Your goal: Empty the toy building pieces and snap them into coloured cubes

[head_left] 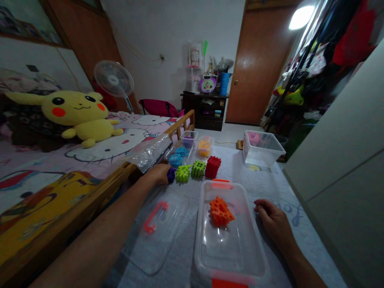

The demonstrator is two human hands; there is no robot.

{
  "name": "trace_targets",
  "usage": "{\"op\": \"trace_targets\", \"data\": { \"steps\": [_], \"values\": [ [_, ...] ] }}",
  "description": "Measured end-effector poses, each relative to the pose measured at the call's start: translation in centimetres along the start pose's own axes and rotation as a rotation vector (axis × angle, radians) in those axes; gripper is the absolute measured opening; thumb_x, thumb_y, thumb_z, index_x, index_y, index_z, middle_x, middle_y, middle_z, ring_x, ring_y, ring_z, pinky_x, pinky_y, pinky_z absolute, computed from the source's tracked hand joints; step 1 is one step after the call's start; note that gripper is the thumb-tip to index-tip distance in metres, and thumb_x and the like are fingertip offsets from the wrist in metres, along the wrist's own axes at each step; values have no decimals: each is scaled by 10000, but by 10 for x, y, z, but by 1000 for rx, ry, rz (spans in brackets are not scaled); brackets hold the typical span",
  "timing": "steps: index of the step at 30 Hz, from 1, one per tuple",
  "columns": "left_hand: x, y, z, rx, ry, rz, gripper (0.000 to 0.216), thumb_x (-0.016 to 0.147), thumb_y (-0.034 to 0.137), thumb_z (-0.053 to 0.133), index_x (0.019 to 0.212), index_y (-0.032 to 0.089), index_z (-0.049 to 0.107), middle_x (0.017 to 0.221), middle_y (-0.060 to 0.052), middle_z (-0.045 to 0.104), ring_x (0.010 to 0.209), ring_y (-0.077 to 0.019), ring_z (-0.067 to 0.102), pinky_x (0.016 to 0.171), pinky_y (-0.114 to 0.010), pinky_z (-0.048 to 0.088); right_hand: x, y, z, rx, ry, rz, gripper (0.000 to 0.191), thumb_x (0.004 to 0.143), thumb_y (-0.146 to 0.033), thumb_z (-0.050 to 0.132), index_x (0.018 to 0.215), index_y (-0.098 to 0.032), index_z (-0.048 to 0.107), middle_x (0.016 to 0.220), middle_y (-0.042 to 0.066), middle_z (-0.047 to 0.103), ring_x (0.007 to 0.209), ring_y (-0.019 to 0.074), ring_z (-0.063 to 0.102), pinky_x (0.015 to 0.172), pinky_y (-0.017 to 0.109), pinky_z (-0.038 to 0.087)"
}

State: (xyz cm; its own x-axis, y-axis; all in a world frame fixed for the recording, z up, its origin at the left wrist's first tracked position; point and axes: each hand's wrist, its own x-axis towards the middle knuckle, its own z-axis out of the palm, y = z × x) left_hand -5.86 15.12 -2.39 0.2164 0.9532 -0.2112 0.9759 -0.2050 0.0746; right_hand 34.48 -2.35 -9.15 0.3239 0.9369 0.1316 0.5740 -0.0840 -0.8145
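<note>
My left hand [160, 174] reaches past the front of the row of blocks, its fingers closed on a dark purple interlocking block [171, 175]. Beside that stand a lime-green block [183, 173], a darker green block [198, 169] and a red block [213, 167]. An orange block [221, 212] lies inside the clear plastic box [240, 248] with orange latches. My right hand [274, 220] rests on the table to the right of this box, fingers curled in, with nothing visible in them. A clear lid [156, 248] with a red handle lies under my left forearm.
Blue pieces [176, 159] sit in a clear tray behind the row, and a small box holds yellow-orange pieces [204, 147]. At the back right stands a larger clear bin [261, 150] with something pink inside. A wooden bed rail [117, 182] borders the table's left side.
</note>
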Motion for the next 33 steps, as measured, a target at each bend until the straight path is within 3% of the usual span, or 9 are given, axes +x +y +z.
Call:
{"op": "trace_targets", "data": {
  "steps": [10,14,17,20,24,28,33],
  "values": [
    [-5,-6,-7,51,26,39,477,549,291,695,1012,208,622,1029,-74,699,953,-277,651,755,-288,491,0,-4,-4,6,-30,34,321,746,-424,511,876,-180,673,749,54,711,690,226,650,682,336,496],
    [-19,-9,-27,59,56,38,492,563,271,676,1044,201,602,1010,-75,695,937,-280,647,741,-295,477,1,-5,-4,14,-42,54,337,742,-426,496,889,-177,670,737,52,703,666,221,643,666,336,496],
    [-46,1,-53,54,121,90,433,594,269,661,1015,203,590,964,-52,682,897,-253,639,713,-278,459,1,-6,-4,3,-47,47,324,740,-410,504,888,-177,672,734,50,705,667,219,642,663,329,491],
    [-83,32,-79,1,151,219,361,628,268,651,979,215,586,919,-24,660,843,-220,625,676,-266,439,1,-7,-5,9,-45,40,312,744,-402,507,879,-175,673,723,46,702,647,209,635,644,318,484],
    [-128,96,-92,-100,77,573,413,643,235,671,1042,230,561,992,-15,635,887,-200,607,745,-269,444,0,-7,-4,34,-38,38,298,753,-389,506,876,-174,671,690,31,687,602,188,612,619,306,472],
    [-141,153,-74,12,-38,842,387,664,224,685,1025,214,547,1018,-52,630,865,-210,625,704,-278,476,0,-5,-4,80,-35,49,281,743,-381,528,867,-174,674,693,30,685,613,189,614,618,305,472],
    [-134,183,-38,199,-37,1036,368,640,231,718,968,182,557,937,-77,646,774,-237,650,587,-309,502,-1,-4,-3,111,-53,48,274,764,-380,523,884,-179,666,702,23,684,598,180,604,596,295,465]
  ]
}}
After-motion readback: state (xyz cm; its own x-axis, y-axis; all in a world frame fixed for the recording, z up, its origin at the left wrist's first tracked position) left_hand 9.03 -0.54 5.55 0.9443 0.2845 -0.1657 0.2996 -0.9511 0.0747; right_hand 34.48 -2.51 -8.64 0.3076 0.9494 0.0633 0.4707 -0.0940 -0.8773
